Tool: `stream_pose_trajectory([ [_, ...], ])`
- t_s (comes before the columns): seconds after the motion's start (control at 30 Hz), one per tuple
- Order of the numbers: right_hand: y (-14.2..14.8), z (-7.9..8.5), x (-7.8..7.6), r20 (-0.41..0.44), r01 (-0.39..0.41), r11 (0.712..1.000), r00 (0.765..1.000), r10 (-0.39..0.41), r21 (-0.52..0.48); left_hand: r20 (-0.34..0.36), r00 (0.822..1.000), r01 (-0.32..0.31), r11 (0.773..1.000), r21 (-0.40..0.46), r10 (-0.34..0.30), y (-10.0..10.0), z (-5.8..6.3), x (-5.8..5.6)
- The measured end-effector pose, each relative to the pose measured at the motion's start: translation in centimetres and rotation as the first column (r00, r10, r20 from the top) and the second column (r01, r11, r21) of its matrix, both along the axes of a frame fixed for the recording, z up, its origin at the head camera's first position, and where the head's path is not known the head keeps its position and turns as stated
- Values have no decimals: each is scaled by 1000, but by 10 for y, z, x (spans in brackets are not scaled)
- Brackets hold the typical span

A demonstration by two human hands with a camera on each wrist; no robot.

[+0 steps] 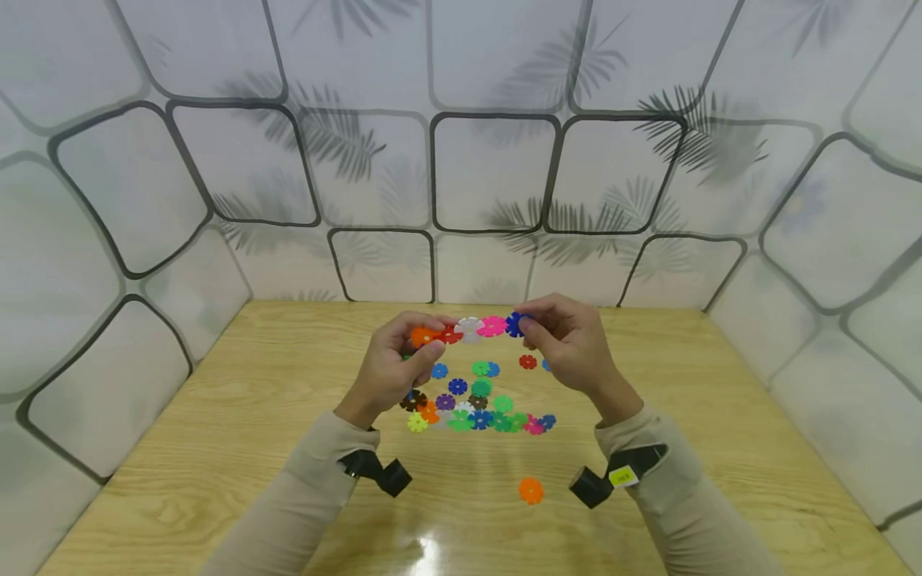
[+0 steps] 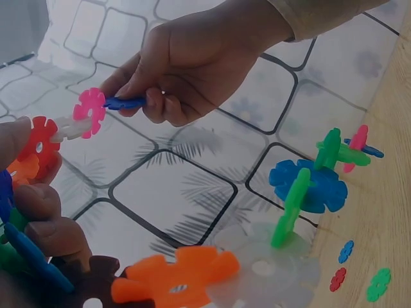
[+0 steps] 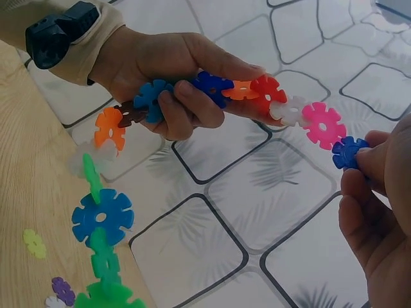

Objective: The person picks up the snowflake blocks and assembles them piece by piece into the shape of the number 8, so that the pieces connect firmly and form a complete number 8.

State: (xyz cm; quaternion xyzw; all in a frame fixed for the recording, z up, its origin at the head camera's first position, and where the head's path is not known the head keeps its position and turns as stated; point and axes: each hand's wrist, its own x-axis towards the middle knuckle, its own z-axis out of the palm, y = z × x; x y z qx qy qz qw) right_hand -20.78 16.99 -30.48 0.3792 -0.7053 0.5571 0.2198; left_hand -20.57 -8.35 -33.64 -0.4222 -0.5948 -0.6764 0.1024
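Note:
A chain of interlocking plastic flower discs stretches between my two hands. My left hand point(image 1: 389, 364) grips it near an orange disc point(image 1: 423, 337), fingers curled round a dark blue disc point(image 3: 212, 88) and its neighbours. From there a red disc, a white disc point(image 1: 470, 328) and a pink disc point(image 1: 493, 326) run to the right. My right hand point(image 1: 576, 344) pinches a blue disc point(image 1: 515, 324) between thumb and fingers, its edge meeting the pink one. Below the left hand the chain continues through brown, orange point(image 3: 110, 128), clear, green and blue point(image 3: 103, 217) discs.
Loose flower discs lie on the wooden table point(image 1: 238, 448) beyond the chain, among them red point(image 1: 528, 362), purple point(image 1: 445, 402) and yellow point(image 1: 418, 422) ones. A single orange disc point(image 1: 531, 490) lies nearer, between the forearms. A patterned wall point(image 1: 490, 176) stands behind the table.

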Motion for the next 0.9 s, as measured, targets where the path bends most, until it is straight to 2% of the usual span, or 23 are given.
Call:
stream_pose_trajectory([
  [0.33, -1, 0, 1, -41, 15, 1000, 999, -16, -21, 13, 1000, 11, 1000, 17, -11, 1, 3, 0],
  [0.63, -1, 0, 1, -45, -4, 1000, 999, 3, -22, 15, 1000, 17, 1000, 17, -17, 0, 3, 0],
  [0.9, -4, -1, 2, -82, 21, 998, 997, -16, 55, 7, 1000, 22, 1000, -1, -22, 4, 3, 1],
])
